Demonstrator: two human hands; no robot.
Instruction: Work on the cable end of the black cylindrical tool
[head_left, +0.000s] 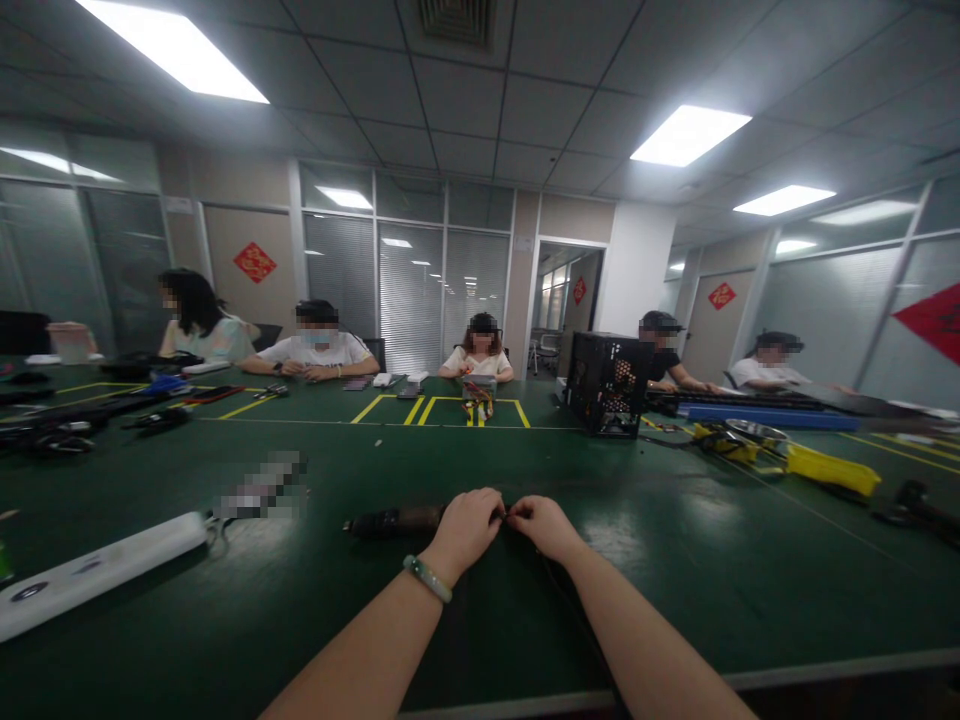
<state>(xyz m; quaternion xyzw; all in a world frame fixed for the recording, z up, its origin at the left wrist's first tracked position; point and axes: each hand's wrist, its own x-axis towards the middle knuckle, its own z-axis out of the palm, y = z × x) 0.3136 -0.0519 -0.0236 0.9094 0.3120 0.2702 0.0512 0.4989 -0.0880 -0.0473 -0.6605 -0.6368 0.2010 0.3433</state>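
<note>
A dark, slim electric screwdriver [394, 521] lies on the green tabletop, its narrow tip toward the left. My left hand [469, 530] is closed on the rear end of the screwdriver, with a green bracelet at the wrist. Right beside it, my right hand [546, 527] pinches at the tool's tail, where a dark cord [571, 590] seems to join. The cord trails toward the table's front edge beneath my right forearm. My fingers hide the joint itself, and the fingertips of both hands almost meet.
A long white device [105, 572] lies at the left, beside a blurred-out object [262, 484]. A black computer case [609, 385] stands beyond my hands to the right, near yellow trays [832, 470]. Several people sit along the far side; a bundle of wires [478, 402] lies before one.
</note>
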